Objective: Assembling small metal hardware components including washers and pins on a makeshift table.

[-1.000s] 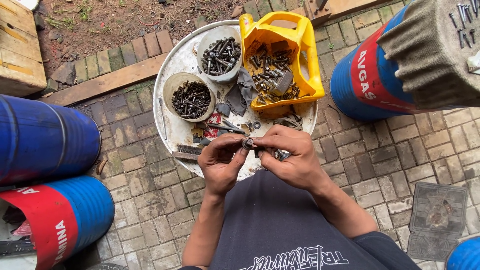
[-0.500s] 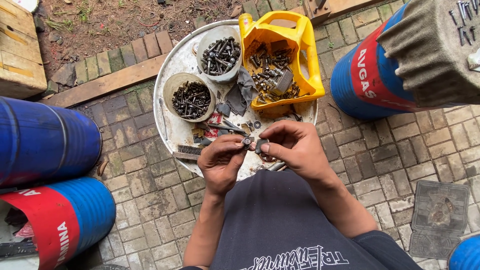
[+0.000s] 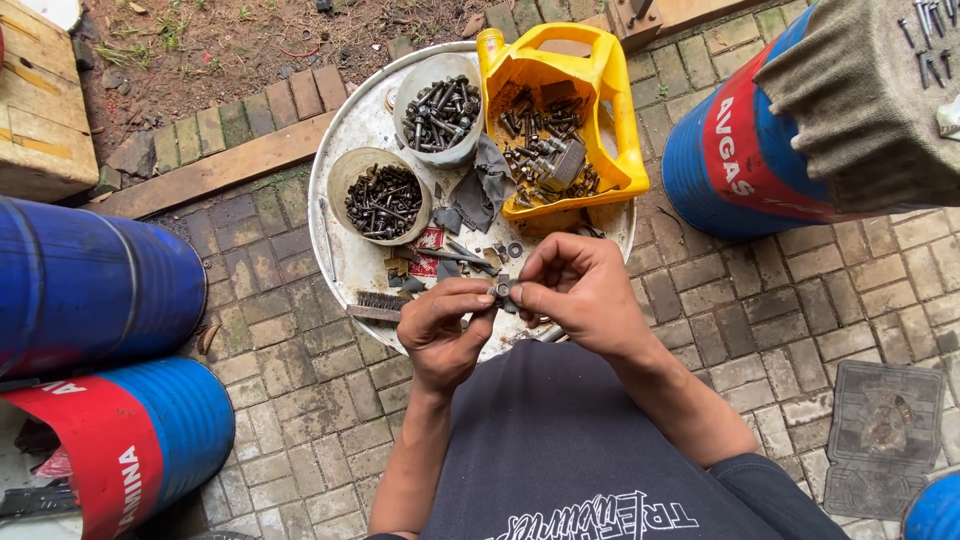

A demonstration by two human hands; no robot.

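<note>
Both hands, left hand [image 3: 440, 325] and right hand [image 3: 578, 290], pinch a small bolt [image 3: 503, 291] between fingertips, its long axis lying 9-to-3 o'clock over the round tray [image 3: 345, 255].

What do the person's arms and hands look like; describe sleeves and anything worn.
Both arms are bare from the short dark sleeves down. The left hand and right hand wear no gloves; no rings, watch or wristband show. The dark T-shirt has pale lettering across the chest.

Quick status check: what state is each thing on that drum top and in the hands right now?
Small bolt and nut: pinched between both hands.
Left hand: gripping it.
Right hand: gripping it.
Yellow cut-open jug: on its side, holding bolts.
Two round bowls: upright, full of bolts.
Wire brush: lying flat, untouched.
</note>
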